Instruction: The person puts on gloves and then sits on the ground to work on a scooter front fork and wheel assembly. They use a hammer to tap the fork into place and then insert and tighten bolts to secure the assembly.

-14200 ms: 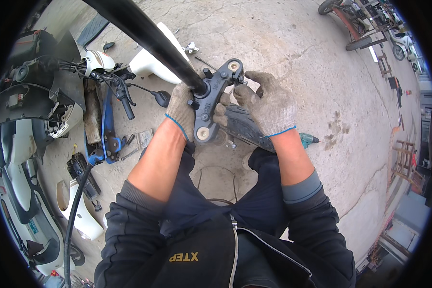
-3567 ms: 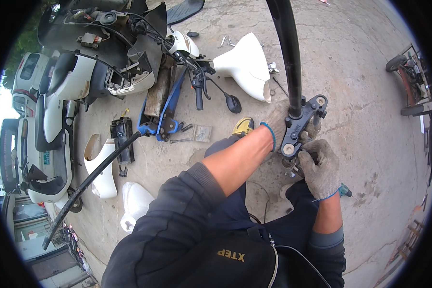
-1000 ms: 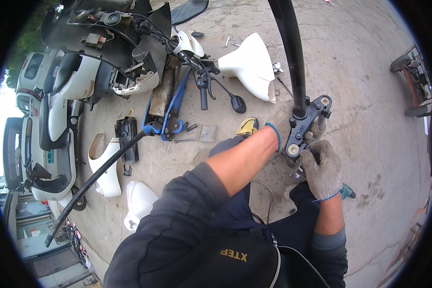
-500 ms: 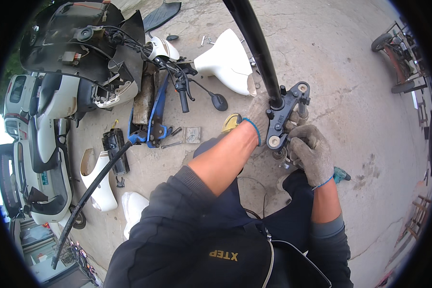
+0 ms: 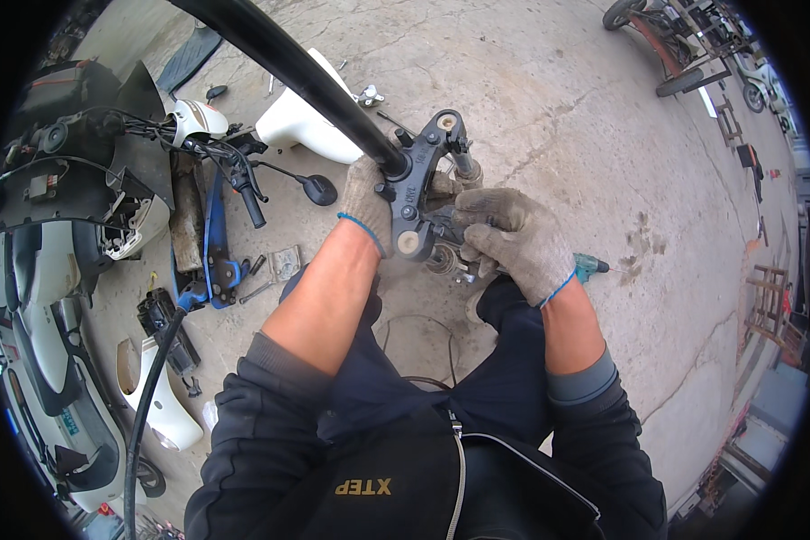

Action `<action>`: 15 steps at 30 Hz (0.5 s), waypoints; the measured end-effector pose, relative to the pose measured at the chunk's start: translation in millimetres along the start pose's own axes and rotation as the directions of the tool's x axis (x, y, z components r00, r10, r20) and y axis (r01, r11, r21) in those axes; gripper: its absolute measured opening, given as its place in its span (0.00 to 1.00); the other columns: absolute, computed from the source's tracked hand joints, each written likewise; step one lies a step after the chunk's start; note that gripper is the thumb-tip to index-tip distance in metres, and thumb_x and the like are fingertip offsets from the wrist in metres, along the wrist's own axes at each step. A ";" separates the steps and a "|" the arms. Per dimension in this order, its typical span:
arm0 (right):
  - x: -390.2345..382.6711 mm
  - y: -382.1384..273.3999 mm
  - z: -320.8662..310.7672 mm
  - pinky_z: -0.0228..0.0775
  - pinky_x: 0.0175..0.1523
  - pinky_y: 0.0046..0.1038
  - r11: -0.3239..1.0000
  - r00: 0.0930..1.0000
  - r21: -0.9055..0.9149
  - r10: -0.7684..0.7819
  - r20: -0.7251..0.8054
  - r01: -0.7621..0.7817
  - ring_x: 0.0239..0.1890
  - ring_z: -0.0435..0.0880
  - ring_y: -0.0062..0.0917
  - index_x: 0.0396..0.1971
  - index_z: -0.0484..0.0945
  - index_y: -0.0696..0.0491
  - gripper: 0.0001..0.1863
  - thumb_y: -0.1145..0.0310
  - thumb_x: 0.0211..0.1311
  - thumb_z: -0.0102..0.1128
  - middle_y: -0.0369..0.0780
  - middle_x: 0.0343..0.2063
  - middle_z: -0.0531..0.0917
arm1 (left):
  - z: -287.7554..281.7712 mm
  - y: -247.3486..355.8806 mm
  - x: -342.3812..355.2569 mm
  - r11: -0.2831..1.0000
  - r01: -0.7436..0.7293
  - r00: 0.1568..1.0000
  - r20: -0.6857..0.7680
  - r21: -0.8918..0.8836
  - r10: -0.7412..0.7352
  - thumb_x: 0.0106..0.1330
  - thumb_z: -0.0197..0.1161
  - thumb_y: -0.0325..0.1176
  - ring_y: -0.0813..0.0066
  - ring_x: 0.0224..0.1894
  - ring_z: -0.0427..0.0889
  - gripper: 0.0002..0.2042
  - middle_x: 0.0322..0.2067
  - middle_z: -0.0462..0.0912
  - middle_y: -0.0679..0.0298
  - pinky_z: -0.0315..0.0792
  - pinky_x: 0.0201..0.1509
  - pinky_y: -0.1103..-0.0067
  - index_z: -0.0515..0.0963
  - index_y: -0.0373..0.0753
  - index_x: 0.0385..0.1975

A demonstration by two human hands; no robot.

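The person's left hand (image 5: 367,202), in a grey knit glove, is closed around the left side of a black fork clamp bracket (image 5: 417,193), just below the point where a long black tube (image 5: 288,76) enters it. The tube runs from the bracket up to the far left. The right hand (image 5: 513,243), gloved alike, is clenched against the bracket's right side, fingers curled over a dark part there; what exactly it grasps cannot be told. The bracket is held above the concrete floor (image 5: 558,117), centre of the scene, in front of the person's knees. A teal-handled tool (image 5: 592,264) lies on the floor just right of the right hand. To the left lie a white body panel (image 5: 297,135), a round mirror (image 5: 319,190) and a blue frame piece (image 5: 213,225).
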State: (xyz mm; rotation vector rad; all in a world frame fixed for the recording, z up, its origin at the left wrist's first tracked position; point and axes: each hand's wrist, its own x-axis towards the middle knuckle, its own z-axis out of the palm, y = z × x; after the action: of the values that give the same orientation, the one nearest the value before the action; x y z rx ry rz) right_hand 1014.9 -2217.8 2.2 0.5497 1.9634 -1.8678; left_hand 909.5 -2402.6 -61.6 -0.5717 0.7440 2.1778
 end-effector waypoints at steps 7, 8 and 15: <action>3.0 8.2 11.8 0.83 0.51 0.27 0.917 0.961 -0.294 -0.274 0.027 0.269 0.47 0.89 0.24 0.53 0.85 0.58 0.18 0.82 0.62 0.66 0.43 0.45 0.90 | -2.4 -0.5 1.2 1.000 0.000 0.998 0.058 -0.010 0.001 0.77 0.46 0.53 0.47 0.34 0.89 0.26 0.34 0.88 0.45 0.87 0.40 0.54 0.80 0.34 0.49; 4.7 11.2 12.6 0.82 0.53 0.28 0.876 0.949 -0.372 -0.310 0.048 0.305 0.48 0.90 0.25 0.53 0.86 0.57 0.18 0.81 0.62 0.67 0.43 0.46 0.90 | -3.0 -0.4 2.1 1.000 -0.004 0.997 0.082 -0.026 0.006 0.77 0.46 0.53 0.46 0.34 0.89 0.26 0.35 0.88 0.44 0.86 0.40 0.53 0.80 0.34 0.50; 13.3 26.8 19.6 0.79 0.62 0.35 0.693 0.891 -0.591 -0.443 0.103 0.413 0.56 0.87 0.38 0.57 0.85 0.55 0.20 0.75 0.63 0.66 0.47 0.54 0.88 | -10.0 -1.0 5.2 0.999 0.047 0.994 0.098 -0.026 -0.044 0.77 0.44 0.56 0.42 0.35 0.89 0.28 0.38 0.87 0.40 0.85 0.37 0.49 0.79 0.36 0.52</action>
State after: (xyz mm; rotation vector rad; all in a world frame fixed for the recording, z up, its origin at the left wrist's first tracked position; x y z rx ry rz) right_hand 1017.5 -2235.9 -28.6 -0.0788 2.7210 -1.2980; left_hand 908.7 -2406.0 -72.3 -0.4886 0.6428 2.1603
